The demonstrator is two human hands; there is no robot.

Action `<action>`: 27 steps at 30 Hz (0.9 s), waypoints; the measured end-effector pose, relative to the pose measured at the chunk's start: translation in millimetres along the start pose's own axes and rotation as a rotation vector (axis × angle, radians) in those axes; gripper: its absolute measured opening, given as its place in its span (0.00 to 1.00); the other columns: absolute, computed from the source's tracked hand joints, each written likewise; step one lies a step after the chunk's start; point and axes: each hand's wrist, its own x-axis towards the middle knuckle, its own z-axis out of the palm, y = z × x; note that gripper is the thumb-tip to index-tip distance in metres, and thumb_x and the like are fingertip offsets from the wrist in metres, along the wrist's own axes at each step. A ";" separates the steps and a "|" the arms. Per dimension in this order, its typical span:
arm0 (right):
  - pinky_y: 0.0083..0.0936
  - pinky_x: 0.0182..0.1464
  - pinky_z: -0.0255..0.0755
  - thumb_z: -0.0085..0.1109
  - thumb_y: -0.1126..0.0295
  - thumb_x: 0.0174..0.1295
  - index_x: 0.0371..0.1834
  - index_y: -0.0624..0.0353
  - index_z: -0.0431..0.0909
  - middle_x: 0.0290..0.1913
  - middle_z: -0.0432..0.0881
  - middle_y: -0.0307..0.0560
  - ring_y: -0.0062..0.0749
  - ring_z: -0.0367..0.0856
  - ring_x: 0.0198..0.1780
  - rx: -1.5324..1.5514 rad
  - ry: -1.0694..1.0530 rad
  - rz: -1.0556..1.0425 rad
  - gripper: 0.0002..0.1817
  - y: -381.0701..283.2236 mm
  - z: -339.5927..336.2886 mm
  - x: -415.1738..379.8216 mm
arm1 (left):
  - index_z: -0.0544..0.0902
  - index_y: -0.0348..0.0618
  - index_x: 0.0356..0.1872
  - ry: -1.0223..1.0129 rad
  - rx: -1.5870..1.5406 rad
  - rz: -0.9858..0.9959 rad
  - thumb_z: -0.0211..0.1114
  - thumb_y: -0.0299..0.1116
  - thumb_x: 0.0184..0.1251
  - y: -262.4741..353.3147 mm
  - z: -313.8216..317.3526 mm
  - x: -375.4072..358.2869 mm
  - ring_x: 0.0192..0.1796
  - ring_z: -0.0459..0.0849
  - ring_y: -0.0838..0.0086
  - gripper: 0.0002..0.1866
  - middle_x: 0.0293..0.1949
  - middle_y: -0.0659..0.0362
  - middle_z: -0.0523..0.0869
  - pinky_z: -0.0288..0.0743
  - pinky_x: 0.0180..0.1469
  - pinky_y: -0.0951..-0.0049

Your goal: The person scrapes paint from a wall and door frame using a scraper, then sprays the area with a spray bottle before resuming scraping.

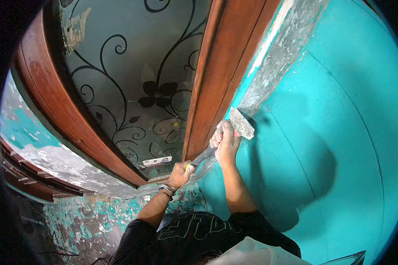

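Note:
A scraper with a broad, dust-caked blade (242, 123) lies against the wall beside the wooden frame. My right hand (226, 143) is closed round it just below the blade, where a bit of red shows. From there a grey handle (204, 156) slants down to my left hand (180, 175), whose fingers wrap its lower end; some yellow shows at that grip. Pale dust coats the fingers of both hands. Above the blade runs a scraped grey strip (278, 66), between the brown door or window frame (225, 57) and the turquoise wall (340, 132).
Within the frame is a dark glass pane (141, 66) with black scroll and flower patterns. A small white label strip (157, 161) sits at its lower edge. Paint flakes and debris (101, 221) cover the ground below. Peeling turquoise and white paint (40, 137) marks the left wall.

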 end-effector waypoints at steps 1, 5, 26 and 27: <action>0.20 0.14 0.55 0.44 0.64 0.63 0.25 0.54 0.67 0.12 0.61 0.33 0.19 0.57 0.11 -0.014 0.011 0.002 0.10 0.4 0.1 0.4 | 0.72 0.36 0.22 -0.003 -0.004 0.006 0.49 0.48 0.65 -0.9 1.3 0.1 0.20 0.68 0.56 0.23 0.16 0.48 0.68 0.65 0.25 0.65; 0.19 0.13 0.53 0.46 0.63 0.64 0.24 0.55 0.66 0.12 0.60 0.32 0.18 0.56 0.10 -0.028 0.051 0.036 0.12 -3.1 0.0 -0.1 | 0.71 0.37 0.23 0.006 -0.052 0.048 0.51 0.46 0.65 -1.0 7.0 -3.3 0.21 0.62 0.52 0.20 0.17 0.47 0.64 0.63 0.24 0.64; 0.20 0.12 0.51 0.48 0.60 0.61 0.19 0.52 0.65 0.10 0.59 0.32 0.19 0.56 0.08 -0.038 0.135 -0.097 0.15 -21.7 23.7 4.4 | 0.72 0.32 0.26 -0.030 0.010 0.110 0.49 0.46 0.66 18.9 -21.5 9.5 0.24 0.67 0.52 0.22 0.20 0.45 0.71 0.66 0.30 0.63; 0.21 0.12 0.51 0.48 0.60 0.61 0.18 0.52 0.65 0.10 0.59 0.32 0.19 0.56 0.08 -0.042 0.142 -0.090 0.15 -22.6 24.1 2.9 | 0.72 0.32 0.26 -0.031 0.012 0.117 0.49 0.46 0.66 20.5 -22.2 9.7 0.24 0.67 0.52 0.22 0.20 0.45 0.71 0.66 0.30 0.63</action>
